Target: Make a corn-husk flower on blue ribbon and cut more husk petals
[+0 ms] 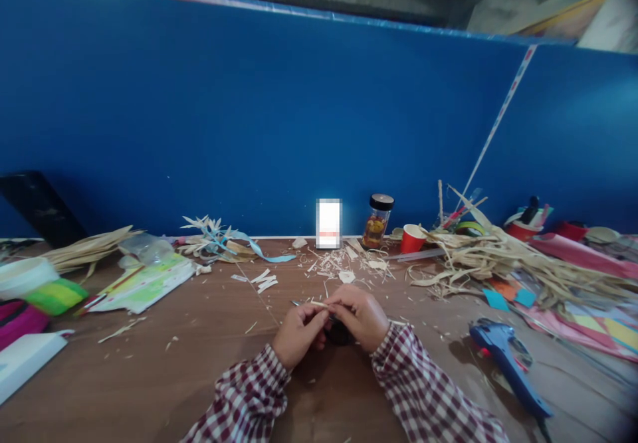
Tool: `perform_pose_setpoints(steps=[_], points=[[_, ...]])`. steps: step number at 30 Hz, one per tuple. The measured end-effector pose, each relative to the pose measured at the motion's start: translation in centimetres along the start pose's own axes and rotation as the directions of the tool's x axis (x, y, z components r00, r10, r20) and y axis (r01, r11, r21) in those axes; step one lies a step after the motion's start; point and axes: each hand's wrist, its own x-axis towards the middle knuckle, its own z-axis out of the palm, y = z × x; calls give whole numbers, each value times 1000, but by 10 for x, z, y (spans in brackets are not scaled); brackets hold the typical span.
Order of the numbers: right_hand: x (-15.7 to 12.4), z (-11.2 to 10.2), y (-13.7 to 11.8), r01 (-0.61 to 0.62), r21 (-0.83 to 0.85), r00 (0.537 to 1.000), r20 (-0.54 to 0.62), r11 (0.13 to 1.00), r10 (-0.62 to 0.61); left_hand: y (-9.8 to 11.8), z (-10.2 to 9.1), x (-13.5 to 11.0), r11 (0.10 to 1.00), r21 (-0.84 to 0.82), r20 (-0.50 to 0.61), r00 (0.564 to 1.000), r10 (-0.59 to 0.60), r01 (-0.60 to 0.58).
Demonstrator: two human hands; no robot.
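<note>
My left hand (pixel 302 333) and my right hand (pixel 363 317) meet low in the middle of the head view, just above the table. Both are closed, thumbs and fingertips pinching a short pale strip (pixel 319 304) that looks like dried plant fibre. Below the fingers shows a black rounded loop (pixel 339 334), which looks like a scissors handle. A small metal tip (pixel 296 303) pokes out beyond my left fingers. Whether tip and loop belong together, and whether a hand grips them, is hidden.
Pale shavings (pixel 331 262) lie ahead, near a blurred-out bright rectangle (pixel 329 222). Behind stand a lidded jar (pixel 377 222) and red cup (pixel 413 238). A blue glue gun (pixel 511 363) and dried husks (pixel 498 254) are right; a painted sheet (pixel 144 290) is left. A blue partition (pixel 249 111) closes the back.
</note>
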Motion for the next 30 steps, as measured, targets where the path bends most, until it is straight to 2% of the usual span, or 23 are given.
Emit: perform_pose_setpoints(steps=[7, 16, 20, 23, 25, 27, 30], points=[[-1, 2, -2, -6, -49, 1000, 25, 999, 7, 2, 2, -1, 999, 33, -49, 999, 3, -1], [0, 7, -1, -10, -29, 999, -33, 1000, 9, 10, 5, -5, 984, 157, -110, 988, 105, -87], [0, 1, 5, -41, -152, 996, -83, 988, 29, 16, 9, -10, 981, 155, -79, 988, 129, -116], [1, -11, 17, -124, -285, 979, -194, 950, 70, 18, 13, -13, 985, 90, -41, 988, 149, -145], [2, -18, 22, -140, -274, 958, -280, 951, 60, 17, 13, -12, 993, 6, -93, 989, 119, -119], [2, -20, 21, -104, -192, 946, -323, 976, 37, 15, 10, -9, 994, -73, -185, 981, 62, -77], [2, -12, 9, -43, -74, 967, -252, 996, 23, 13, 5, -4, 994, -90, -257, 966, 39, -64]])
